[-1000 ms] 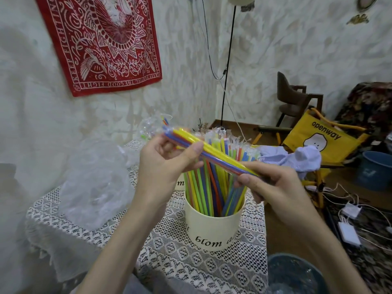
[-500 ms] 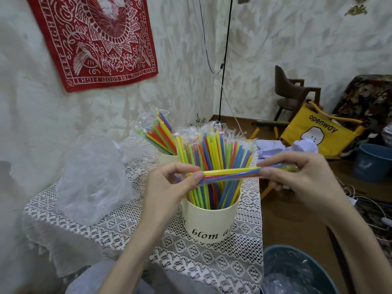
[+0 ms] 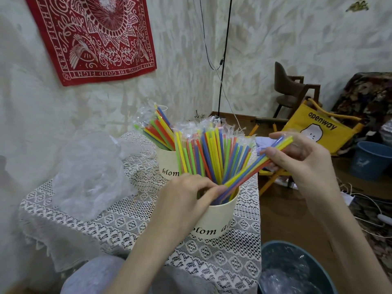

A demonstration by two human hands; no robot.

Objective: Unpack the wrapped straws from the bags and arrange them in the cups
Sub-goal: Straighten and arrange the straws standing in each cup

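A cream cup [image 3: 214, 221] marked "blom" stands on the lace-covered table, full of upright wrapped straws [image 3: 209, 153] in yellow, blue, green and orange. A second cream cup [image 3: 167, 164] behind it holds more wrapped straws [image 3: 158, 129]. My right hand [image 3: 301, 160] grips the top of a small bundle of straws [image 3: 254, 168] that slants down into the near cup. My left hand [image 3: 188, 198] pinches the bundle's lower end at the cup's rim.
A crumpled clear plastic bag [image 3: 91, 175] lies on the table's left side. A blue bin [image 3: 294, 270] with plastic wrap sits on the floor at the lower right. A yellow folding chair [image 3: 316, 130], a blue bucket [image 3: 371, 160] and cables are further right.
The bundle was level in front of me; its left end has tipped down into the near cup, my left hand dropping to the rim while my right hand stays high.
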